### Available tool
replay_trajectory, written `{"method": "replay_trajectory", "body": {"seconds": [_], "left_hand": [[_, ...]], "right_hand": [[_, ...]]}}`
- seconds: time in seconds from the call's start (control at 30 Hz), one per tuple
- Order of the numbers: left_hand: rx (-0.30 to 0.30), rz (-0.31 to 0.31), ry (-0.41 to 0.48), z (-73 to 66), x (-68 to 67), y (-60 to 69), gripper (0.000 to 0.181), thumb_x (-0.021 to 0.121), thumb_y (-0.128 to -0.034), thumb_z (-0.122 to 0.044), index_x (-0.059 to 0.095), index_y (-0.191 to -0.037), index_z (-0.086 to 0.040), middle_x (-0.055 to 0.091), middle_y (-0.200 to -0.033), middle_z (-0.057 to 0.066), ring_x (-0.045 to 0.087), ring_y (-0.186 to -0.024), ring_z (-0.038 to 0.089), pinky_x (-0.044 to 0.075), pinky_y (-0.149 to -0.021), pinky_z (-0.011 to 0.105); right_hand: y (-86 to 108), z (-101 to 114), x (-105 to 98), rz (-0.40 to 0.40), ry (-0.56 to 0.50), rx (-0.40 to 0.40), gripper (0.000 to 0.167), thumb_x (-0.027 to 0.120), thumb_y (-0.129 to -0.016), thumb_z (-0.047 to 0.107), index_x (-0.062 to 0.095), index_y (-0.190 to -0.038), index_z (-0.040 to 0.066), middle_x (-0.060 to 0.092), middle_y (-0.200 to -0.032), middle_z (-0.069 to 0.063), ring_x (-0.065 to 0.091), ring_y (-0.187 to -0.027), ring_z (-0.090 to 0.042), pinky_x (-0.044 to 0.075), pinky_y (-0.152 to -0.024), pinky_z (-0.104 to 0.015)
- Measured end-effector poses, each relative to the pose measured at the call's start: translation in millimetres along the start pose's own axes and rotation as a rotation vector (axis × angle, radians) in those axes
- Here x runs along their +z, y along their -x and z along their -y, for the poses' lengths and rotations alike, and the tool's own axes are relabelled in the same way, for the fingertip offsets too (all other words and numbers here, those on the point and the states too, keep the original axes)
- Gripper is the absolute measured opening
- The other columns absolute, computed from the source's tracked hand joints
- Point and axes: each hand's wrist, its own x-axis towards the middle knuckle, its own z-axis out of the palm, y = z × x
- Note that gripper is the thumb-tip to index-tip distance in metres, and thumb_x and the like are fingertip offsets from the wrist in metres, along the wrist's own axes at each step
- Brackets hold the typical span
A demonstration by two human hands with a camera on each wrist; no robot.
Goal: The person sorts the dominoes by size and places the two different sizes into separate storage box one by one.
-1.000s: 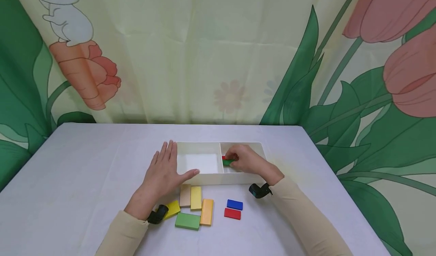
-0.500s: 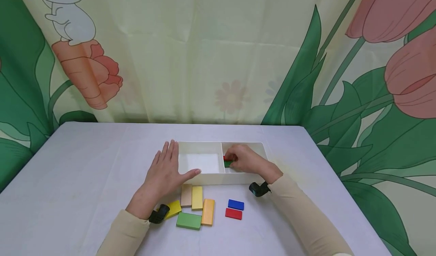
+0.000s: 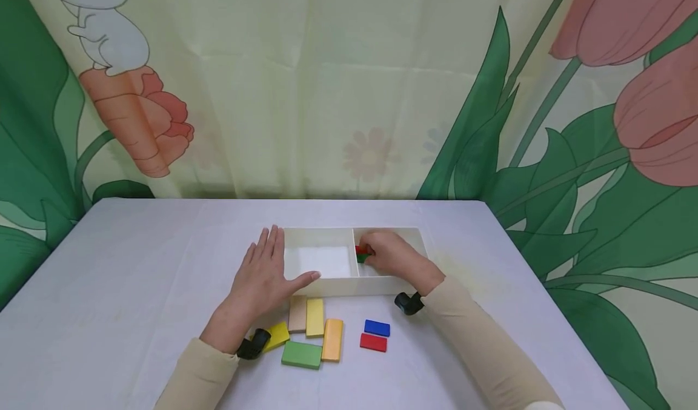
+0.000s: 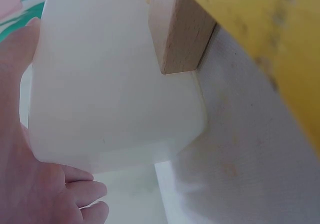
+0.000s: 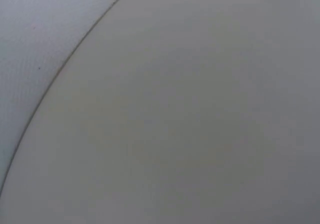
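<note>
A white two-compartment box [image 3: 349,286] stands on the table. My left hand [image 3: 262,277] lies against its left end, fingers straight, the thumb reaching over the front wall. In the left wrist view, those fingers [image 4: 90,194] run along the outside of the box [image 4: 110,83]. Inside the right compartment, my right hand [image 3: 395,255] pinches a small green block [image 3: 362,258] close to the divider. Directly behind that is a red block [image 3: 360,249]. My fingers partly cover both blocks. Only the pale box wall [image 5: 175,108] fills most of the right wrist view.
In front of the box lie a beige block [image 3: 297,314], a pale yellow one [image 3: 314,318], an orange one [image 3: 332,340], a larger green one [image 3: 302,355] and a bright yellow one [image 3: 278,335]. A blue block [image 3: 377,327] and another red block [image 3: 373,342] lie farther right.
My right hand has shifted slightly inside the right compartment, and more of the red block shows beside its fingers. The left hand stays in place.
</note>
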Motion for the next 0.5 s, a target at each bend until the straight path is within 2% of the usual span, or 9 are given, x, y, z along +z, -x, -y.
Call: {"method": "replay_trajectory", "body": {"seconds": [0.13,0.27,0.5], "left_hand": [[-0.002,-0.001,-0.007,-0.3,0.8,0.5,0.118,0.055,-0.0832,-0.076,0.011,-0.156,0.005,0.01,-0.165,0.024,0.008,-0.154,0.041,0.013,-0.124,0.058],[0.0,0.004,-0.004,-0.5,0.6,1.2,0.118,0.054,-0.083,-0.077,0.011,-0.156,0.005,0.01,-0.165,0.024,0.007,-0.154,0.041,0.013,-0.124,0.058],[0.008,0.003,-0.006,0.2,-2.3,2.0,0.118,0.053,-0.0834,-0.077,0.01,-0.156,0.005,0.01,-0.165,0.024,0.007,-0.154,0.04,0.013,-0.124,0.058]], "right_hand": [[2.0,-0.6,-1.7,-0.031,0.02,0.022,0.017,0.077,-0.084,0.005,0.073,-0.099,0.009,0.07,-0.092,0.0,0.057,-0.081,-0.015,0.055,-0.077,-0.027],[12.9,-1.5,-10.0,-0.073,-0.032,0.039,0.015,0.077,-0.086,0.01,0.073,-0.1,0.009,0.068,-0.089,0.0,0.057,-0.081,-0.014,0.054,-0.073,-0.025],[38.3,-9.1,-24.2,-0.14,-0.147,-0.037,0.016,0.073,-0.089,0.012,0.073,-0.103,0.004,0.07,-0.091,-0.002,0.06,-0.081,-0.013,0.054,-0.071,-0.022]]}}
